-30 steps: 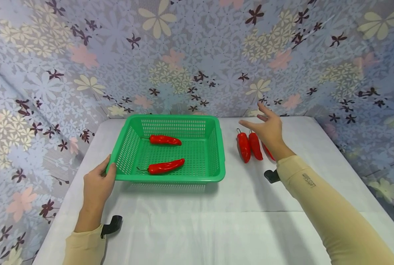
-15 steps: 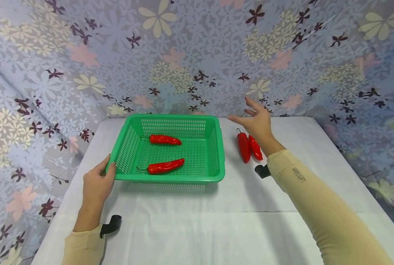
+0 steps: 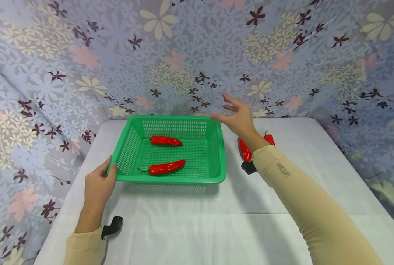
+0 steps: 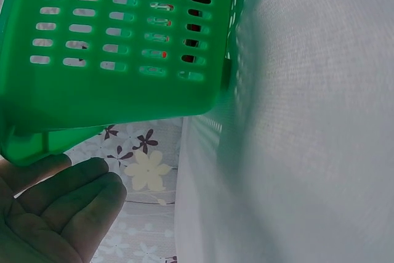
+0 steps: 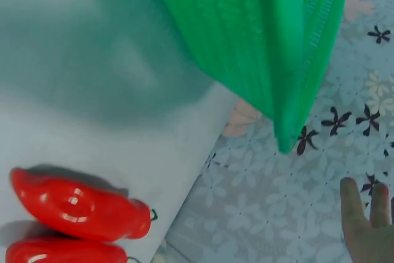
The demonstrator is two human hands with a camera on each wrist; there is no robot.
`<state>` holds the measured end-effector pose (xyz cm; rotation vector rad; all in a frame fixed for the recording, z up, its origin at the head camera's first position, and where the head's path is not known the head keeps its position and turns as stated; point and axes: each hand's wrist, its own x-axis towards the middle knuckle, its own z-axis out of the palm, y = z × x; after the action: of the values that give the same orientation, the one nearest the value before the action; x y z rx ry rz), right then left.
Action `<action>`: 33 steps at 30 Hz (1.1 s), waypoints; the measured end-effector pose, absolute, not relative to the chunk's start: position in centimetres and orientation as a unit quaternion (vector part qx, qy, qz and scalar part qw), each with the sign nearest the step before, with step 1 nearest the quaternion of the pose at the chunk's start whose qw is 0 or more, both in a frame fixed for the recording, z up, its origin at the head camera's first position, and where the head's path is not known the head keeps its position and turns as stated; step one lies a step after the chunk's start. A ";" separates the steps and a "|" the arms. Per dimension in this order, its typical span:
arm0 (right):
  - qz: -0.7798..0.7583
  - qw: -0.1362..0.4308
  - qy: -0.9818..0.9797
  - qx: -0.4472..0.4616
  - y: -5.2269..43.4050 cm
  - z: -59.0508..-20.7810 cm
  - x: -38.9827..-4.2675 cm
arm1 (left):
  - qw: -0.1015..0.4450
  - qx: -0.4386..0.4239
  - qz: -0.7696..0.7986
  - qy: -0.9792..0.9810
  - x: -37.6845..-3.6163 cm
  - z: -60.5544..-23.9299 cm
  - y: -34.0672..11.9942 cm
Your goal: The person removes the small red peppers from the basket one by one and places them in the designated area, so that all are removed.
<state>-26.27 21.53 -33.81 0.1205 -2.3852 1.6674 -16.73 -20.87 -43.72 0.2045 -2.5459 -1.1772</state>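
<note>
A green slotted basket (image 3: 170, 179) sits on the white table with two red peppers inside, one at the back (image 3: 165, 140) and one at the front (image 3: 165, 167). My left hand (image 3: 105, 176) holds its front left corner, thumb on the rim; the left wrist view shows the fingers (image 4: 61, 204) under that corner of the basket (image 4: 117, 84). My right hand (image 3: 233, 114) hovers open, fingers spread, above the basket's far right corner and holds nothing. More red peppers (image 3: 245, 151) (image 3: 269, 139) lie on the table right of the basket, partly hidden by my forearm, and two peppers (image 5: 74, 204) (image 5: 61, 252) show beside the basket (image 5: 289, 60).
The white table cloth (image 3: 217, 228) spreads in front of the basket. Flowered fabric (image 3: 183, 55) forms the walls behind and at both sides of the table. Black wrist camera mounts show at each sleeve.
My right hand has moved left and up, from above the loose peppers to above the basket's far right corner. The left hand and basket have stayed put.
</note>
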 end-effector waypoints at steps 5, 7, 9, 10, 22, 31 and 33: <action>0.575 0.099 -0.808 0.077 20.3 -34.1 -26.6 | 0.167 0.073 -0.406 -0.896 -16.7 -43.8 -21.0; 0.574 0.085 -0.809 0.090 19.8 -34.1 -26.7 | 0.169 0.073 -0.406 -0.895 -16.7 -43.8 -21.0; 0.575 0.072 -0.808 0.106 19.3 -34.1 -26.9 | 0.169 0.073 -0.407 -0.895 -16.7 -43.8 -21.0; 0.575 0.065 -0.807 0.114 19.0 -34.1 -26.9 | 0.170 0.073 -0.407 -0.895 -16.8 -43.9 -21.1; 0.589 -0.016 -0.778 0.215 15.2 -34.6 -28.1 | 0.176 0.062 -0.407 -0.894 -17.0 -44.2 -21.2; 0.556 -0.017 -0.796 0.239 12.9 -35.0 -28.4 | 0.180 0.057 -0.410 -0.892 -17.1 -44.2 -21.2; 0.540 -0.026 -0.804 0.248 12.5 -35.3 -28.6 | 0.182 0.055 -0.409 -0.892 -17.1 -44.3 -21.2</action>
<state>-28.56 12.48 -35.26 0.7916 -2.5667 1.7258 -17.08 -21.18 -44.28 0.1545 -2.5183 -1.1543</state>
